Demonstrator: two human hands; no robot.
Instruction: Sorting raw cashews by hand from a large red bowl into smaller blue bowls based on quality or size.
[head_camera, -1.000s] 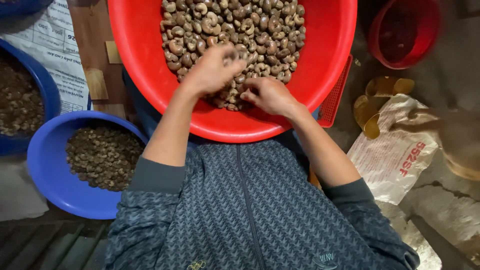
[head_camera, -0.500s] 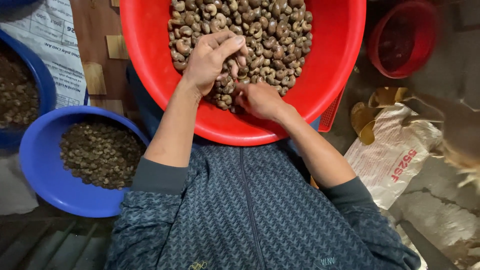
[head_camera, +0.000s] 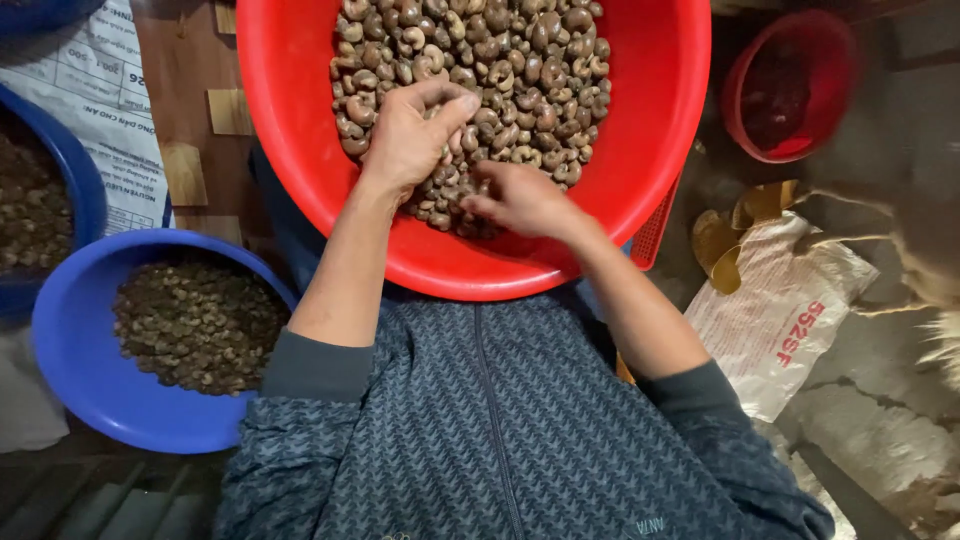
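- Brown, curved cashew nuts in their shells (head_camera: 500, 70) fill the middle of a big round red plastic basin (head_camera: 660, 130), which sits on the person's lap, just above the dark patterned zip jacket (head_camera: 480, 420).
- The left hand (head_camera: 410, 140) lies palm-down on the near edge of the heap, fingers curled loosely over a clump of nuts, thumb stretched toward the right; it cups them rather than clamps them.
- The right hand (head_camera: 520, 200) rests just beside it, at the near rim of the heap, fingers bent and pinched together at the tips on the nuts; what exactly it grips is hidden.
- A round blue plastic bowl (head_camera: 70, 350) of smaller dark pieces stands to the left, near the elbow.
- A small red plastic bucket (head_camera: 790, 85) stands to the right, above a white printed sack (head_camera: 780, 320).
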